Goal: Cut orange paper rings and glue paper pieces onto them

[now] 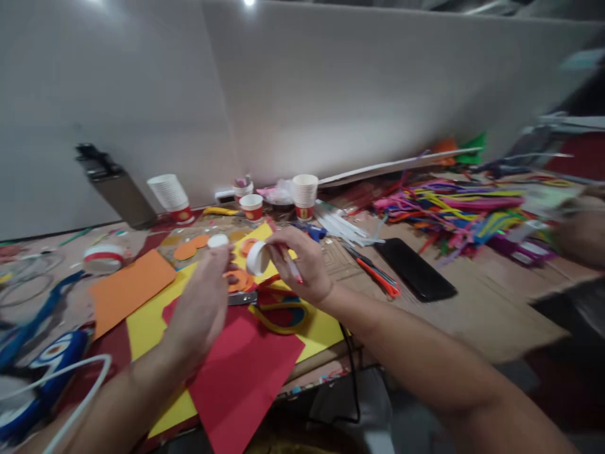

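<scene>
My right hand (302,261) is closed, its fingers on a small white round piece (258,258) with a raised rim. A thin whitish stick with a pinkish-red end (292,266) lies along the same palm. My left hand (201,306) is held edge-on to its left, fingers stretched forward and blurred. Just beyond those fingertips a white round lid-like thing (218,240) shows; I cannot tell whether they touch it. Beneath the hands lie scissors (278,318) with yellow handles, orange paper rings (239,281), a red sheet (246,372) and a yellow sheet (326,334).
Stacked paper cups (169,195) and a dark bottle (118,189) stand along the back wall. An orange sheet (132,287) lies left. Rightward are a black phone (416,269), orange-handled tools (378,277) and colourful pipe cleaners (454,205). Another person's blurred hand (581,230) is at far right.
</scene>
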{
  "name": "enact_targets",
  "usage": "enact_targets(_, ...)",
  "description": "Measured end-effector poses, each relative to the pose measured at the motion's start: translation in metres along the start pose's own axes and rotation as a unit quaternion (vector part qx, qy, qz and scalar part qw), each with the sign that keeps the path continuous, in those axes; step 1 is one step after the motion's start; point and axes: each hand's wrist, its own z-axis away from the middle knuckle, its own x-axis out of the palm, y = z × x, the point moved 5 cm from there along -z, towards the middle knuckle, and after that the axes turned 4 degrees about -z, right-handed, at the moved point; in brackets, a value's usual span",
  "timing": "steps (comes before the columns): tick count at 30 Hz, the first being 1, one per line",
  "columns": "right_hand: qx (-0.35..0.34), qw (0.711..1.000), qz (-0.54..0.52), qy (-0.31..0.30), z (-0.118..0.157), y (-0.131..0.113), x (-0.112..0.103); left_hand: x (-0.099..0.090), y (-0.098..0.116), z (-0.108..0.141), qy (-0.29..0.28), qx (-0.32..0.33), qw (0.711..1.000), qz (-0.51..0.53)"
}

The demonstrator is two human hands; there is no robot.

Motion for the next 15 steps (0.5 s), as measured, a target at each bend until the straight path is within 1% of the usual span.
enact_targets(2,-0.008,1.000,0.002,-0.011,0.000,-0.005,0.001,0.006,-0.017,-0.006,-0.042,-0.050,0.998,0.014)
enact_targets(3,-0.013,1.000,0.008,-0.025,0.000,-0.007,0.002,0.014,-0.026,-0.007,-0.114,-0.097,0.987,0.065)
enact_targets(4,-0.021,0.999,0.012,-0.030,0.001,-0.009,0.003,0.020,-0.032,-0.007,-0.165,-0.127,0.971,0.115)
enact_targets(5,-0.023,0.999,0.017,-0.037,0.002,-0.009,0.004,0.022,-0.035,-0.008,-0.179,-0.130,0.964,0.146)
enact_targets(8,-0.025,0.998,0.027,-0.048,0.005,-0.009,0.007,0.021,-0.037,-0.005,-0.188,-0.109,0.961,0.171)
enact_targets(10,-0.023,0.998,0.028,-0.055,0.005,-0.009,0.010,0.018,-0.038,-0.002,-0.191,-0.103,0.964,0.154)
enact_targets(12,-0.012,0.997,0.029,-0.068,0.005,-0.008,0.012,0.012,-0.038,-0.001,-0.187,-0.102,0.970,0.114)
enact_targets(13,-0.002,0.996,0.033,-0.080,0.005,-0.006,0.013,0.007,-0.038,-0.003,-0.174,-0.099,0.976,0.083)
enact_targets(15,0.030,0.993,0.050,-0.104,0.003,-0.002,0.015,-0.009,-0.036,-0.014,-0.123,-0.082,0.989,-0.005)
